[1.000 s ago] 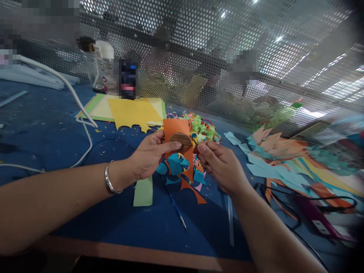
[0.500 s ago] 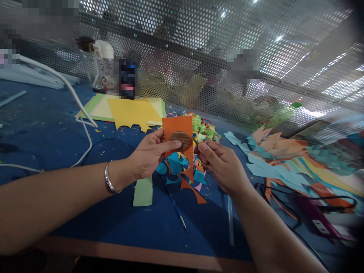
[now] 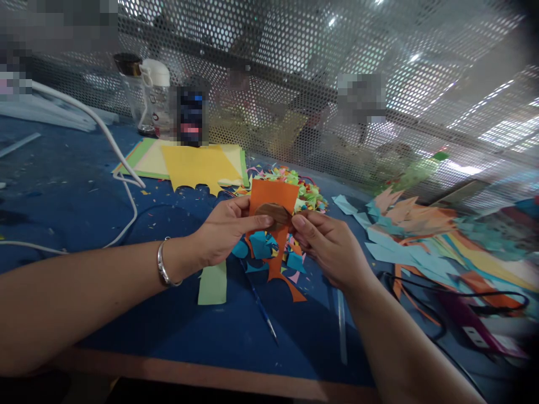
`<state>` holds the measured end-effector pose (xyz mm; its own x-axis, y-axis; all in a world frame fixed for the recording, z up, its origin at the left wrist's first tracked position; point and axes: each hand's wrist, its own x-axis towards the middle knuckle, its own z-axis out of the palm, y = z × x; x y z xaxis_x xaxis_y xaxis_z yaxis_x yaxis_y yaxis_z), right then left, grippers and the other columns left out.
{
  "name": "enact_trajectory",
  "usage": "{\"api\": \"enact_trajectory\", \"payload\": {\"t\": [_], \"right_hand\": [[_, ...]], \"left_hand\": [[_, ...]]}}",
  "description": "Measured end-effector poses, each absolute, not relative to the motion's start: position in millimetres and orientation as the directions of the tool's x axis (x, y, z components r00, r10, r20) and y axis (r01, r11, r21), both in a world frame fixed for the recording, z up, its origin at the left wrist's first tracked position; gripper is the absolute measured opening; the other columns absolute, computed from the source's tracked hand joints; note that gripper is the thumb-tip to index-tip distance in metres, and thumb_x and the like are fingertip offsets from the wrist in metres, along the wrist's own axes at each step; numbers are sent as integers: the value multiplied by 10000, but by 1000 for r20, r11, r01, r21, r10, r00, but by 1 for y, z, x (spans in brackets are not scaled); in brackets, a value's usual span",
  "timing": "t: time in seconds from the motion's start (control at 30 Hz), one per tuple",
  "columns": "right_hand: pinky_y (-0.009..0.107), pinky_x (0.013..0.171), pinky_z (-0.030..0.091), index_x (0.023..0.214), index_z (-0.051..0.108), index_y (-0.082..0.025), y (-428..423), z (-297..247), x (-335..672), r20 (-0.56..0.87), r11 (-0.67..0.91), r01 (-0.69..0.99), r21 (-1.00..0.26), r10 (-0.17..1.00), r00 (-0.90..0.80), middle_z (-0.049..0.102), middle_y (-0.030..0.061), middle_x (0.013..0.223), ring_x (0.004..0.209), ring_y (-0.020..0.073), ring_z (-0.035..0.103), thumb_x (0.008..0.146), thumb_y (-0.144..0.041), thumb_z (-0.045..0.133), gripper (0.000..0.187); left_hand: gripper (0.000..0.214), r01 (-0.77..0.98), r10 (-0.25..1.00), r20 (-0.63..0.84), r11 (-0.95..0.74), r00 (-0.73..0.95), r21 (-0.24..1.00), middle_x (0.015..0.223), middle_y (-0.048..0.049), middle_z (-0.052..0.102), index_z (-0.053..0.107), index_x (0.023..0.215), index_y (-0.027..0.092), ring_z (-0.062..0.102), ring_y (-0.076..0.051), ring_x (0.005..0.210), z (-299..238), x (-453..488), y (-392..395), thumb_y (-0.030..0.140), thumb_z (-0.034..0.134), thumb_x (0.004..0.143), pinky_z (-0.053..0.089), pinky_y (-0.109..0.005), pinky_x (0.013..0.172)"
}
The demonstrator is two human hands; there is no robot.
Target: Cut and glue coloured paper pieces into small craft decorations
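Note:
My left hand (image 3: 229, 227) is closed on an orange paper (image 3: 274, 191), its thumb pressing a flat brown wood-grained disc (image 3: 278, 212) against it. The disc's lower edge shows past the thumb, and an orange strip hangs below toward the scraps. At the disc's right edge, my right hand (image 3: 324, 238) is closed in a pinch. A thin dark tool lies at its fingertips, mostly hidden, its kind unclear. Beneath both hands are blue paper pieces (image 3: 263, 245) and a curved orange offcut (image 3: 290, 287).
Behind lies a heap of colourful scraps (image 3: 309, 193), beside a yellow sheet (image 3: 197, 163) on stacked paper. A blue pen-like stick (image 3: 263, 308) and a pale green strip (image 3: 213, 285) lie in front. Bottles (image 3: 158, 104) stand back left; a purple power strip (image 3: 467, 322) and cables lie right.
The orange paper and disc have shifted slightly right and down. My right fingertips now meet the disc's right edge, and the dark tool shows less than before.

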<state>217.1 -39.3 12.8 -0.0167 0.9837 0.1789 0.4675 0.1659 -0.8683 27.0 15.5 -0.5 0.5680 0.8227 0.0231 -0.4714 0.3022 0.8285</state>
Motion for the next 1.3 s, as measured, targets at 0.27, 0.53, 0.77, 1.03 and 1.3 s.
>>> {"api": "enact_trajectory", "payload": {"t": [0.27,0.53,0.77,1.03,1.3], "right_hand": [[261,486,259,658,501,-199,-41,14,217,188,170,497,-851,982,-13,404,-48,573,521,93,330,921,-562,561,452],[261,474,237,624,440,-204,-42,16,214,154,141,425,-894,988,-5,375,-53,565,500,88,305,902,-582,573,488],[251,458,223,620,444,-196,-40,15,216,171,163,421,-892,985,-20,384,-55,567,488,74,298,912,-557,578,483],[245,433,209,612,432,-198,-42,16,214,121,116,371,-921,993,-11,378,-57,557,469,67,294,891,-594,582,507],[240,441,236,641,506,-183,-41,14,217,151,141,443,-885,988,-13,398,-56,548,468,65,314,908,-570,576,475]], "left_hand": [[272,-454,821,16,300,571,839,911,-62,766,745,920,135,700,-150,831,1,27,15,135,826,660,521,-283,854],[248,-472,811,21,319,585,822,901,-36,757,735,908,146,687,-134,810,1,27,14,107,807,674,525,-264,819],[296,-413,826,-3,285,564,865,927,-29,746,724,954,143,668,-113,804,-1,26,16,137,819,673,499,-224,743],[328,-431,794,13,316,608,845,1010,-61,744,718,994,139,684,-164,905,-3,27,16,126,809,679,515,-287,863],[289,-453,810,58,265,583,851,949,-50,759,734,965,140,691,-140,884,-3,27,18,129,808,686,527,-269,886]]}}
